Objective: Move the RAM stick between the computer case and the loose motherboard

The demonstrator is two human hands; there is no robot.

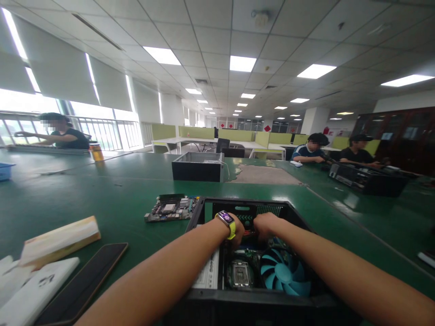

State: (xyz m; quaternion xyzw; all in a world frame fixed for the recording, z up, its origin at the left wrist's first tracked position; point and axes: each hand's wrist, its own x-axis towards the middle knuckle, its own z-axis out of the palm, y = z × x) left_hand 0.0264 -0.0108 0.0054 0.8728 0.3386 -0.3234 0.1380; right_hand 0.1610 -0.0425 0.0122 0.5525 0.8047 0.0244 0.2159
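An open black computer case [261, 296] lies in front of me, and both my hands reach into its far part. My left hand [239, 230], below a watch with a yellow-green strap [227, 222], curls downward; whatever its fingers hold is hidden. Close beside it, my right hand [267, 225] is closed like a fist, its fingertips out of sight. Thin coloured cables [250, 232] show between the hands. Nearer to me are a CPU socket [241, 273] on the board and a teal fan [283, 273]. A labelled power supply [209, 274] sits along the left wall, partly behind my forearm.
A loose motherboard [171, 208] lies left of the case. At the left are a tissue pack [61, 240], a white box [44, 290] and a dark phone [84, 283]. Another case [197, 170] stands farther back. Other people sit at the far left and right, near another case [367, 179].
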